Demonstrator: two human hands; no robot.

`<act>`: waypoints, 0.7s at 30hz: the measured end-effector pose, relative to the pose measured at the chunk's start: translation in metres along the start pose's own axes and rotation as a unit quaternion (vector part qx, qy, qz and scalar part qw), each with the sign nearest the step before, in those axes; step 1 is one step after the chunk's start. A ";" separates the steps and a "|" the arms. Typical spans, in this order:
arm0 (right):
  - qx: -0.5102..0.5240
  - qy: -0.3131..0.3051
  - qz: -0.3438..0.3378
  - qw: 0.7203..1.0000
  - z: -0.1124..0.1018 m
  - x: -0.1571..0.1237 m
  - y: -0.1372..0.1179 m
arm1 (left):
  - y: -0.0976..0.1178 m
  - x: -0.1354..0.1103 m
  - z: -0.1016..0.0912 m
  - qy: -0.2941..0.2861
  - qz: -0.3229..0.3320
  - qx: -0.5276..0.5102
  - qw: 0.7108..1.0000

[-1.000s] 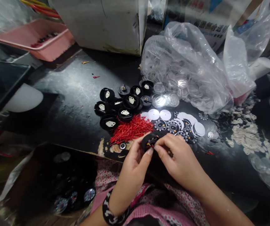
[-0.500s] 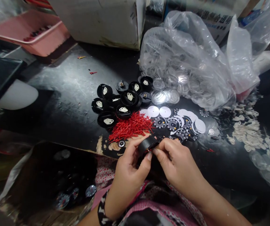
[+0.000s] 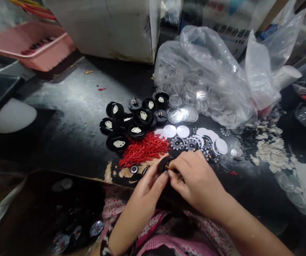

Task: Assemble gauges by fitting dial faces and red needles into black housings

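Black, scuffed surface [image 3: 70, 117] is seen across the whole frame, with a white carton [image 3: 102, 25] and a pink tray [image 3: 25, 42] at the far edge. Clear plastic bag [image 3: 211, 74] full of transparent round lenses is slumped right of centre, some lenses spilled at its mouth. Scattered off-white scraps [image 3: 273, 151] lie at the right. Black round housings [image 3: 131, 119] with white inserts are clustered mid-surface; printed dial discs [image 3: 195, 142], some face-down white, are spread just to their right. Red pointer needles [image 3: 144, 149] are heaped between the housings and the hands.

At the near edge one black housing [image 3: 163, 164] is held over the surface, pinched between the fingertips of the left hand [image 3: 146, 186] and mostly covered by the right hand [image 3: 195, 181], whose thumb and forefinger are pressed together at its face; whether a needle is gripped there cannot be told.

Housing is judged light, stiff moulded plastic, smooth but not slippery; best taken by the rim, leaving the face clear. Needles are judged very light, thin and easily bent or snapped, best pinched near the hub end. Dial discs look thin and flexible, best lifted by the edge.
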State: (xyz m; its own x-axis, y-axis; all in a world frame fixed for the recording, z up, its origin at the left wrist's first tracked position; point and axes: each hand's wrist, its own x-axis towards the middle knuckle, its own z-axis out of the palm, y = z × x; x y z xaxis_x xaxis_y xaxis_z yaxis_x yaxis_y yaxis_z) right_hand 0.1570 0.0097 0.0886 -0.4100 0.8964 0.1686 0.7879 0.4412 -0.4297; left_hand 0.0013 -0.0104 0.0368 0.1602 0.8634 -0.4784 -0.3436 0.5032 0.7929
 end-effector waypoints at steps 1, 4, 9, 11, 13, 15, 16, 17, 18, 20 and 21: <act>-0.009 0.009 -0.006 1.000 0.001 0.002 -0.001 | 0.000 -0.001 0.002 0.020 -0.018 -0.018 0.999; 0.013 0.058 0.025 0.998 0.003 0.007 -0.004 | 0.000 -0.002 0.012 0.055 -0.064 -0.092 0.992; 0.040 0.029 0.100 0.994 0.005 0.014 -0.004 | 0.002 0.002 0.023 0.052 -0.059 -0.130 0.988; 0.022 0.009 0.088 0.996 0.005 0.015 -0.004 | 0.003 0.004 0.024 0.037 -0.085 -0.160 0.983; 0.011 -0.005 0.095 0.995 0.004 0.016 -0.006 | 0.002 0.004 0.024 0.031 -0.106 -0.195 0.975; 0.023 -0.020 0.135 0.990 0.000 0.016 -0.009 | 0.000 0.004 0.022 0.044 -0.095 -0.196 0.975; 0.043 -0.032 0.158 0.986 -0.004 0.017 -0.009 | -0.002 0.004 0.021 0.051 -0.078 -0.181 0.979; 0.073 -0.049 0.174 0.981 -0.008 0.018 -0.008 | -0.003 0.004 0.019 0.050 -0.060 -0.160 0.984; 0.115 -0.073 0.179 0.974 -0.012 0.020 -0.004 | -0.003 0.005 0.017 0.040 -0.045 -0.140 0.988; 0.189 -0.090 0.162 0.964 -0.021 0.028 0.012 | -0.003 0.006 0.013 0.009 -0.026 -0.122 0.992; 0.200 -0.073 0.152 0.965 -0.023 0.035 0.025 | -0.002 0.007 0.012 -0.008 -0.020 -0.126 0.992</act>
State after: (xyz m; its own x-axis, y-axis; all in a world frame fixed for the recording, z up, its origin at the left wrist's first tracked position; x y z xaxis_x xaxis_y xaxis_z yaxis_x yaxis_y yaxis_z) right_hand 0.1730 0.0534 0.1046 -0.2712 0.9531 -0.1342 0.6531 0.0798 -0.7531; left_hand 0.0147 -0.0045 0.0365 0.1930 0.8446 -0.4995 -0.5572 0.5133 0.6527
